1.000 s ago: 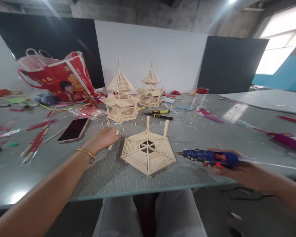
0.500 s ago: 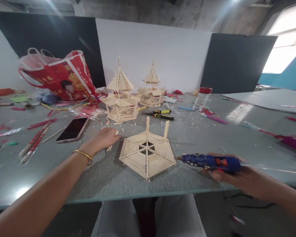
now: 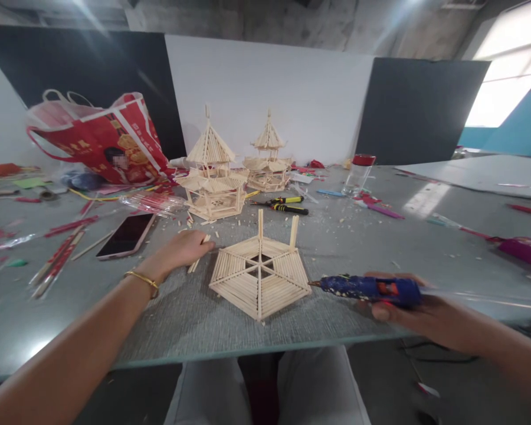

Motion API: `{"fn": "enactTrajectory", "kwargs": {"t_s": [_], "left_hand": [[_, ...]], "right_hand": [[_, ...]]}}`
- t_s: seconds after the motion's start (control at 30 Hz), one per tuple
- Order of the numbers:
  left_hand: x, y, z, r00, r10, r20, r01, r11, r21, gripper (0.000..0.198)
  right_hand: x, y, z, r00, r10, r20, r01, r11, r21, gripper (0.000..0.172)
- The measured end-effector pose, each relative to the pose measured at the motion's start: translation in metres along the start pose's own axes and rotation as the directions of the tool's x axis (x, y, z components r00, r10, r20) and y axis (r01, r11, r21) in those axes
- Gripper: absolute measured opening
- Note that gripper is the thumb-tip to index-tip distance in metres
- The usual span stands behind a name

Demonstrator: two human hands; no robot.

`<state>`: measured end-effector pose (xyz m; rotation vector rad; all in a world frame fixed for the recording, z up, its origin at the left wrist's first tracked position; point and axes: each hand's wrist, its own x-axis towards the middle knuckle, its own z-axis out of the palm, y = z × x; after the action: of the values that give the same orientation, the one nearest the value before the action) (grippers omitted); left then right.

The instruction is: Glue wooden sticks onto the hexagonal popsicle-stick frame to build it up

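Observation:
My right hand (image 3: pixel 407 307) grips a blue hot glue gun (image 3: pixel 367 287), a clear glue stick trailing from its back end. Its nozzle points left, at or very near the right corner of a hexagonal panel of wooden sticks (image 3: pixel 278 292). This panel lies on the table with an opening around its centre and two short stick posts (image 3: pixel 261 224) standing on its far side. Left of the panel, my left hand (image 3: pixel 186 248) is closed around a few short wooden sticks (image 3: pixel 195 264), its fingertips close to the panel's left edge.
Two stick pagodas (image 3: pixel 212 189) stand at the back, with yellow-black pliers (image 3: pixel 287 205) in front. A phone (image 3: pixel 127 235) and wrapped sticks (image 3: pixel 59 262) lie left, a red bag (image 3: pixel 101 139) behind. A red-lidded jar (image 3: pixel 359 174) stands back right. The glass table edge (image 3: pixel 230 355) runs in front.
The whole view has shifted slightly, so things appear a little further left. The glue gun's nozzle stays by the panel's right corner, and my left hand still holds the sticks.

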<state>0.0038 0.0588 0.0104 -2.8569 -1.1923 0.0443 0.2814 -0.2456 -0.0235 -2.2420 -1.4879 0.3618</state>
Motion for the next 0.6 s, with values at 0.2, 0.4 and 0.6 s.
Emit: {"fn": "enactTrajectory", "kwargs": {"t_s": [0.2,0.4,0.6], "left_hand": [[0.002,0.004,-0.001,0.999,0.007,0.039,-0.007,1.000,-0.011,0.037],[0.001,0.005,-0.001,0.999,0.027,0.036,-0.027,1.000,0.005,0.037],[0.003,0.004,0.001,0.999,0.017,0.045,-0.017,1.000,-0.013,0.037]], "right_hand": [[0.004,-0.010,-0.002,0.999,0.013,0.040,-0.014,1.000,0.019,0.062],[0.011,-0.018,-0.008,0.993,-0.021,0.120,0.021,1.000,0.002,0.058],[0.012,-0.016,-0.011,0.993,-0.055,0.109,0.056,0.998,-0.001,0.050]]}}
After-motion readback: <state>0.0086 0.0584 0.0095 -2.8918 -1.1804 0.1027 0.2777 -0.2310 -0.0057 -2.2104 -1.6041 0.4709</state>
